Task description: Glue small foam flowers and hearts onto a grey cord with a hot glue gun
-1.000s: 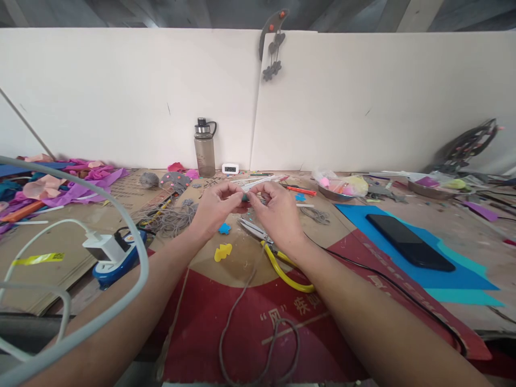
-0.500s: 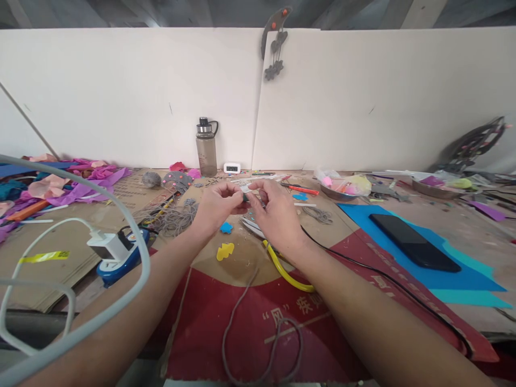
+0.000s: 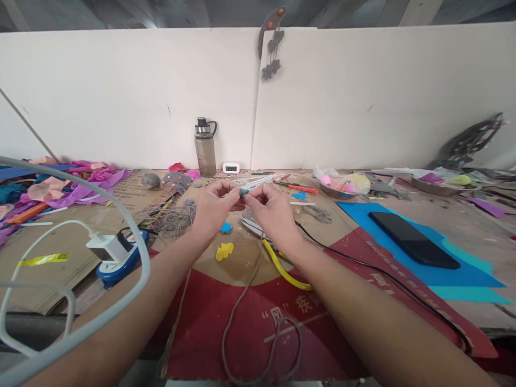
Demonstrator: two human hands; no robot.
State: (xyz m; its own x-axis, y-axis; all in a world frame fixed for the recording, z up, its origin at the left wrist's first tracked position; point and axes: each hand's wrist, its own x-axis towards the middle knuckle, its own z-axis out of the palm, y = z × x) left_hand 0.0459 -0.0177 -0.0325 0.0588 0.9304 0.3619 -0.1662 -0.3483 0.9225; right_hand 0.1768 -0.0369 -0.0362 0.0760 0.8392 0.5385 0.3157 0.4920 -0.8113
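Between my fingertips is a small dark teal piece (image 3: 243,192), too small to tell its material. My left hand (image 3: 212,209) pinches it from one side, and my right hand (image 3: 274,215) has its thumb and fingers closed on the other. Under my right hand lie scissors with yellow handles (image 3: 280,267), blades partly covered. A grey yarn strand (image 3: 241,294) trails from beneath that hand down to a loop on the red cardboard (image 3: 193,322). Close by my left wrist are a blue cutout (image 3: 226,228) and a yellow cutout (image 3: 224,251).
Tangled grey yarn (image 3: 177,217) and a blue power strip (image 3: 110,274) lie left. A bottle (image 3: 205,153) and small digital clock (image 3: 231,168) stand behind. To the right are a black cable (image 3: 363,262), a phone (image 3: 413,239) on blue sheets, and a bowl (image 3: 342,191).
My hands have shifted slightly, fingertips lower and straighter, and more of the teal piece shows. White strips behind them are more visible. The view has moved a little.
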